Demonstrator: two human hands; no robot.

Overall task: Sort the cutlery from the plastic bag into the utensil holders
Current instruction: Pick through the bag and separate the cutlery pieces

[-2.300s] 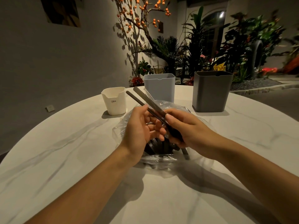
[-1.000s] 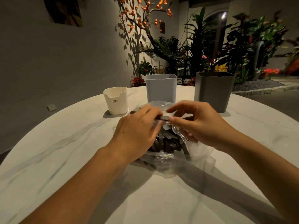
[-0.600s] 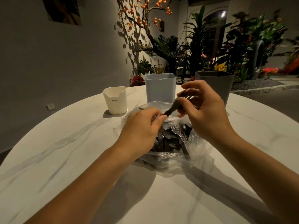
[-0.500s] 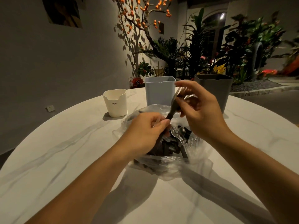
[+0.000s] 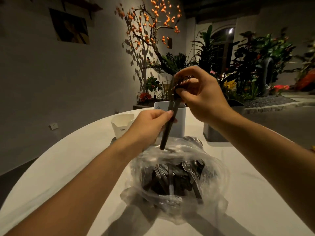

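Item in hand: a small bundle of dark plastic cutlery pieces [image 5: 168,120], held near-upright above the crumpled clear plastic bag [image 5: 177,178], which lies on the pale marbled round surface [image 5: 68,164] with a heap of dark and clear cutlery left inside. Grip, left hand [image 5: 148,126]: we pinch the handles partway down, thumb and fingertips closed on the shafts. Grip, right hand [image 5: 202,94]: we curl the fingers round the upper ends of the same bundle; whether these are fork tines or knife blades we cannot tell in this light. Receptacles: a short white plastic holder [image 5: 121,125] at far left, a taller pale blue-grey square holder [image 5: 179,120] directly behind the bundle, a dark grey square holder [image 5: 214,133] largely hidden behind the right forearm. Step, as we judge it: separating the pieces by type before dropping them. Recommended handling: we keep the left pinch firm as anchor, fan the upper ends with the right fingers, draw out one kind only, and lower it handle-first into one holder so nothing snags the bag or tips the light white holder.
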